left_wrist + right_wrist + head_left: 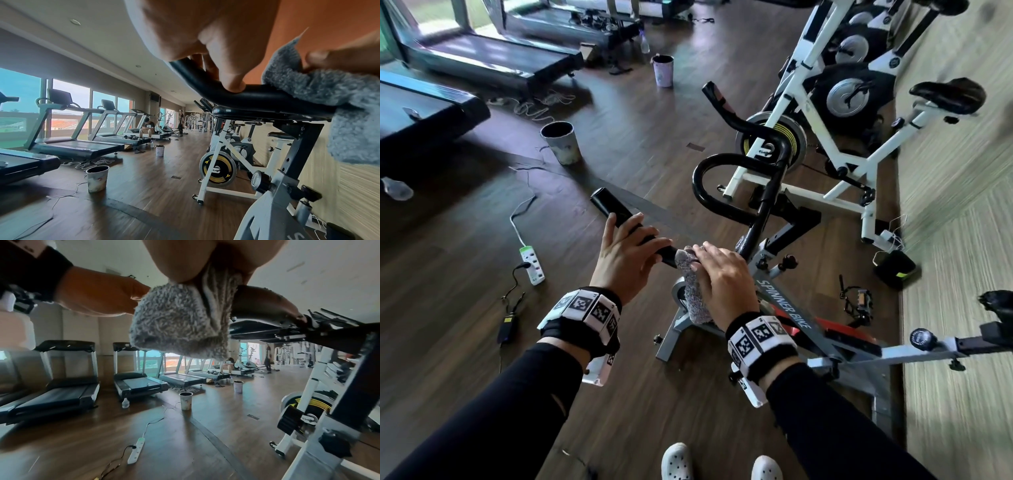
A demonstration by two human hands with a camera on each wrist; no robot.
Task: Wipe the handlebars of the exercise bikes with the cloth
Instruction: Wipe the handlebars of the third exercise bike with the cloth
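A grey spinner bike's black handlebar (726, 162) loops in front of me. My left hand (626, 255) grips its left foam grip (604, 205), fingers curled round the bar; in the left wrist view my thumb (232, 81) presses on the bar (252, 97). Just to the right, my right hand (720, 277) holds a fluffy grey cloth (693, 294) wrapped over the bar beside the stem, with its loose end hanging down. The right wrist view shows the cloth (179, 324) bunched under my palm against the bar (263, 303).
A white exercise bike (842, 137) stands right behind this one, along the wall on the right. On the wooden floor lie a power strip (532, 262) with cables, two bins (561, 142) (663, 70) and a loose pedal (858, 298). Treadmills (482, 58) line the left side.
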